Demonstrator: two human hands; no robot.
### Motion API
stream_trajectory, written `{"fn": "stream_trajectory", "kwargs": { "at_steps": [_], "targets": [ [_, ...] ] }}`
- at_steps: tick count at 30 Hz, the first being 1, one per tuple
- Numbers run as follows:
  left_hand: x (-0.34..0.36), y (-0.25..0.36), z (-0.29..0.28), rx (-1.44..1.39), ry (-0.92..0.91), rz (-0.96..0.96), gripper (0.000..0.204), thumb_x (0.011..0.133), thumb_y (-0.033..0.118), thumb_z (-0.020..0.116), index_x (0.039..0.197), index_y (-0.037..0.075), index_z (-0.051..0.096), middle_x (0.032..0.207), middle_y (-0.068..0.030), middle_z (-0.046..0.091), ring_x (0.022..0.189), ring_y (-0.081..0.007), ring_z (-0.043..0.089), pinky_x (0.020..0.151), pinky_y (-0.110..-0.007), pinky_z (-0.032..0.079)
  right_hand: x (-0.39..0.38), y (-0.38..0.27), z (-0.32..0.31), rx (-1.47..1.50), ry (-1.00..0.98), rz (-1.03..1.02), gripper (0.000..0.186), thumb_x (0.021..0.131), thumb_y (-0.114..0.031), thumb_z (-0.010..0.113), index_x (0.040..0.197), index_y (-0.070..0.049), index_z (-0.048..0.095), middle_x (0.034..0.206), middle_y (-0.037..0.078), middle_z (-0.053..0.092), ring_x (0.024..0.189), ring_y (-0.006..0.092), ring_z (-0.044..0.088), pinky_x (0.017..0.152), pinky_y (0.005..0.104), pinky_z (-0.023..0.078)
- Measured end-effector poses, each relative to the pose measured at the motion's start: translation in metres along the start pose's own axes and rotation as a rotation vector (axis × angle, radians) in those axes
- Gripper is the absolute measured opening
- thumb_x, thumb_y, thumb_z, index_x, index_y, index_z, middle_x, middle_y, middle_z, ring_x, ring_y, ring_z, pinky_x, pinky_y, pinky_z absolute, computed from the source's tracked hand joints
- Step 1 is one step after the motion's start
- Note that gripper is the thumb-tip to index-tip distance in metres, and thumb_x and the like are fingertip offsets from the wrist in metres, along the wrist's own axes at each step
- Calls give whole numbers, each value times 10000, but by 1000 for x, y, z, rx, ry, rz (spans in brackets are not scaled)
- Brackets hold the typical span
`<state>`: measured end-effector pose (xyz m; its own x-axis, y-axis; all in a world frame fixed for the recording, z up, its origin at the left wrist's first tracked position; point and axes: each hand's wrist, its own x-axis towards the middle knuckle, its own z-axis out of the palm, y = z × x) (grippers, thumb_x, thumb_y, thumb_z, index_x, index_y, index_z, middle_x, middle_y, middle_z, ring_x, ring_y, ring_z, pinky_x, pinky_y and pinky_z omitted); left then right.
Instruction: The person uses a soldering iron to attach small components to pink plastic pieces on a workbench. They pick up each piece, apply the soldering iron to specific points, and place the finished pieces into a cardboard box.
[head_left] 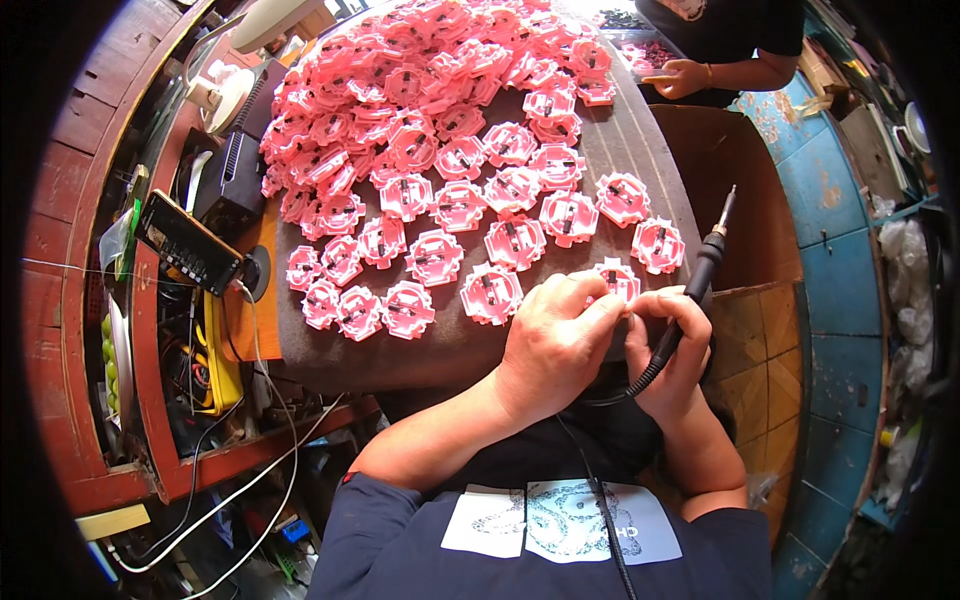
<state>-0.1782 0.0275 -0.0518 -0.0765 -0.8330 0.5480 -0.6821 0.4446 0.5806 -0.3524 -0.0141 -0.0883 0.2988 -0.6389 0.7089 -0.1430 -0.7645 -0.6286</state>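
Right of centre in the frame, the fingers of the left hand (550, 340) are bunched at the near edge of a pink piece (620, 277); whether they are closed on it cannot be told. A soldering iron (707, 262) is gripped in the fingers of the right hand (676, 345), its metal tip pointed up and away. Work on this one piece is judged to be under way, not complete. Farther out, loose pink pieces (435, 257) fitted with dark parts are spread across the middle of the surface (450, 350). A large heap (400, 100) of similar ones is piled at upper centre. Which of these are finished and which are left cannot be told.
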Motion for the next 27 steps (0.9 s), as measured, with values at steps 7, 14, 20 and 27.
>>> {"fn": "stream_trajectory", "kwargs": {
  "at_steps": [7,14,20,27],
  "targets": [
    [1,2,2,12,28,-24,214,854,-8,775,1060,6,717,1067,-161,704,963,-363,699,837,-452,572,6,-1,-3,-129,49,-202,499,880,122,740,1295,-24,505,1115,209,717,913,362,691,806,483,589],
    [0,1,5,-4,85,-9,213,850,-4,784,1055,5,725,1044,-155,703,921,-357,702,808,-450,573,8,-4,0,-181,-10,-214,403,916,60,762,1240,-29,538,1149,227,725,905,388,697,779,472,584],
    [-2,-1,7,-11,89,5,247,833,-22,794,1069,7,726,1038,-154,697,906,-359,704,789,-447,573,8,-4,1,-190,-17,-195,354,957,-8,754,1238,-30,539,1159,220,727,923,388,696,805,482,576],
    [2,2,4,-12,60,8,248,812,-48,793,1043,4,719,1012,-151,693,887,-354,699,781,-437,573,-4,-15,-35,-171,-78,-204,331,1092,-288,641,1314,-75,520,1023,139,764,811,315,681,738,468,556]
  ]
}}
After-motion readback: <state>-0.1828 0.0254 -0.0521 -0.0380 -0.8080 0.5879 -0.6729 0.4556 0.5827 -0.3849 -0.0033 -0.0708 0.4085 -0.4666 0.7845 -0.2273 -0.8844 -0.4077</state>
